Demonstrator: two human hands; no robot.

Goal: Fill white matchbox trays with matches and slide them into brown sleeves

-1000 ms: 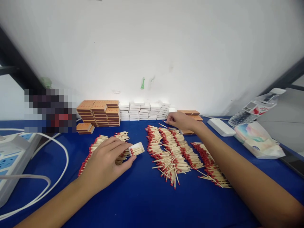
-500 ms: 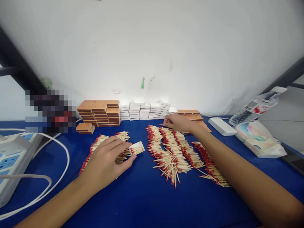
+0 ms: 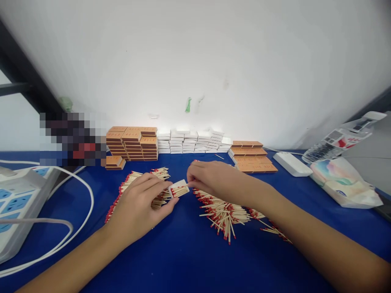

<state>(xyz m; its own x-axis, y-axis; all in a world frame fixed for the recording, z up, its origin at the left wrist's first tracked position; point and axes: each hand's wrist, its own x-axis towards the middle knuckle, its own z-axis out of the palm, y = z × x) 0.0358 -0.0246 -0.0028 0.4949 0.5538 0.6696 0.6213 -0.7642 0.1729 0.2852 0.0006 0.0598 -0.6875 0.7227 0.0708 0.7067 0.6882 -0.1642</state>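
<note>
The left hand rests on the blue cloth over a fan of red-tipped matches, and its thumb and forefinger are closed on the left end of a small white tray, an open matchbox drawer that lies flat near the middle of the table with a few sticks already inside. The right hand meets it from the other side. Its thumb and forefinger are pinched together at the tray's right edge, apparently on a stick or two, though the hold is too small to read surely. Below that wrist spreads the larger heap of loose matches.

The tray looks like thin card: very light, easy to crush or skate across the cloth, best held by its short end walls with a gentle pinch. The sticks are stiff but slender and likely to snap or scatter, so they take best at mid-length, heads aligned.

Along the wall stand orange sleeves, white drawers and more orange sleeves. A power strip lies far left, a tissue pack far right
</note>
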